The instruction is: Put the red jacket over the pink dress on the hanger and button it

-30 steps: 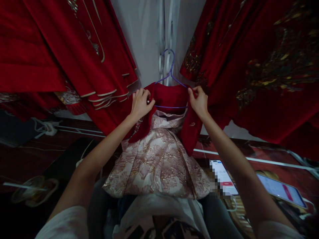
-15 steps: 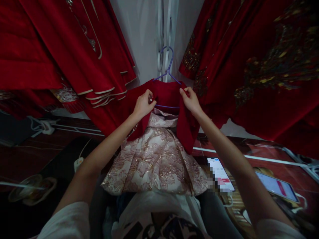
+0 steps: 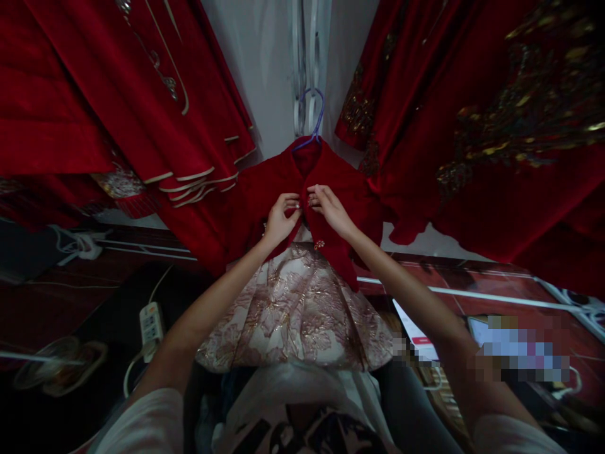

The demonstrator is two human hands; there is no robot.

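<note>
A small red jacket hangs on a purple hanger in front of me. Its two front edges lie close together at the chest, with the collar slightly apart above. My left hand is closed on one front edge, thumb and fingers pinched. Opposite it, my right hand has its fingers bent over the other edge; its thumb is hidden. Below my right hand, a flower-shaped ornament shows on the jacket front. Beneath the jacket spreads a pink and gold brocade skirt, reaching toward my lap.
Red garments with pale piping hang at the left, and red cloth with gold embroidery at the right. A power strip lies by my left arm. One phone rests at the right. A white bar runs behind it.
Both hands have moved inward and slightly down, bringing the jacket's fronts from spread apart to nearly meeting. The jacket now covers the skirt's waistband and the hanger's lower bar.
</note>
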